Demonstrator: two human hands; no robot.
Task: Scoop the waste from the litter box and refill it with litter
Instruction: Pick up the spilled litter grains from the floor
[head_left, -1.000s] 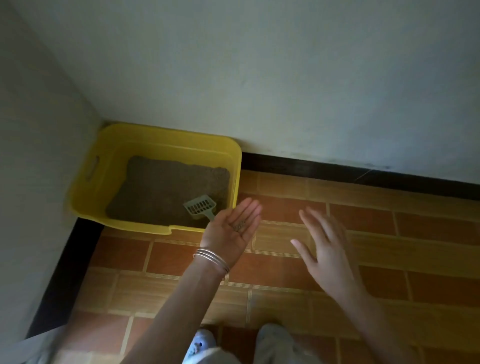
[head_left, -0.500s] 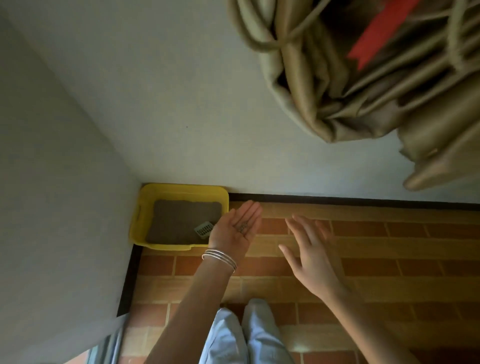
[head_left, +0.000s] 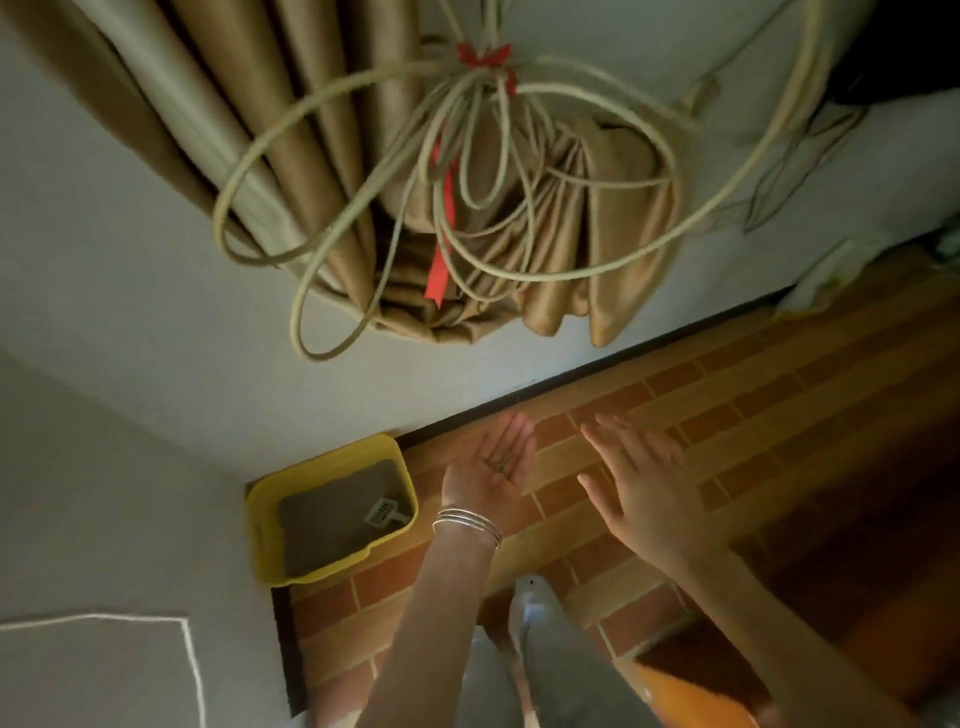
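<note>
A yellow litter box (head_left: 260, 512) sits in the floor corner, filled with grey-brown litter (head_left: 327, 519). A pale slotted scoop (head_left: 383, 512) lies on the litter near the box's right side. My left hand (head_left: 493, 470) is held palm up to the right of the box, fingers straight, with a few litter grains (head_left: 500, 461) lying in the palm; silver bangles circle the wrist. My right hand (head_left: 641, 493) hovers further right, fingers spread, holding nothing.
A bundled tan curtain (head_left: 561, 260) tied with a red ribbon (head_left: 441, 260) and looped cords (head_left: 363, 93) hangs overhead against the wall. The floor is orange-brown tile (head_left: 753, 415) with a dark skirting. My grey trouser legs (head_left: 566, 670) are below.
The view has pulled up and away, so the litter box looks smaller and the curtain bundle has come into sight. Both hands keep their pose in front of me.
</note>
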